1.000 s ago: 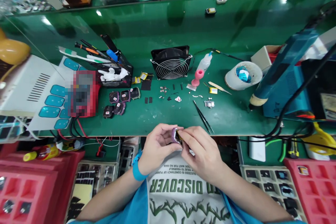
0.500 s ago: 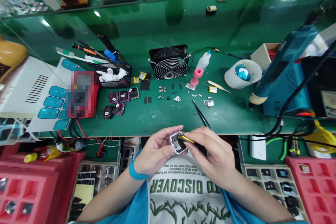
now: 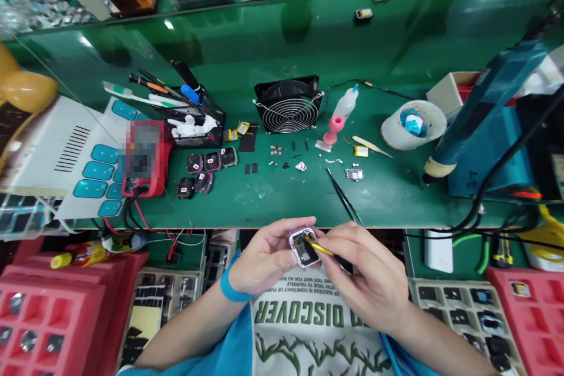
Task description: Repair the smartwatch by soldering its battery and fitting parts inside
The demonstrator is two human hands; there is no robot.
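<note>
Just in front of the bench edge, my left hand [image 3: 263,258] is closed around a small open smartwatch case [image 3: 305,247] with a white rim and a purplish side. Its inside faces up, showing a circuit board and a dark area. My right hand [image 3: 368,270] pinches yellow-and-black tweezers [image 3: 325,248], their tips reaching into the case. What exactly the tips touch is too small to make out. On the bench beyond lie black tweezers [image 3: 344,195], a small circuit board [image 3: 353,173] and a yellow battery [image 3: 361,151].
Several dark watch cases [image 3: 202,182] sit at left, near a red multimeter [image 3: 147,158] and a tool holder [image 3: 198,136]. A fan [image 3: 287,107], a pink-based bottle [image 3: 346,103] and a white tub [image 3: 399,135] stand behind. A blue-handled tool [image 3: 484,106] slants at right.
The case has shifted slightly right and down in view, and the tweezers' tips sit deeper over its inside. Both hands keep their hold; the whole view has shifted slightly.
</note>
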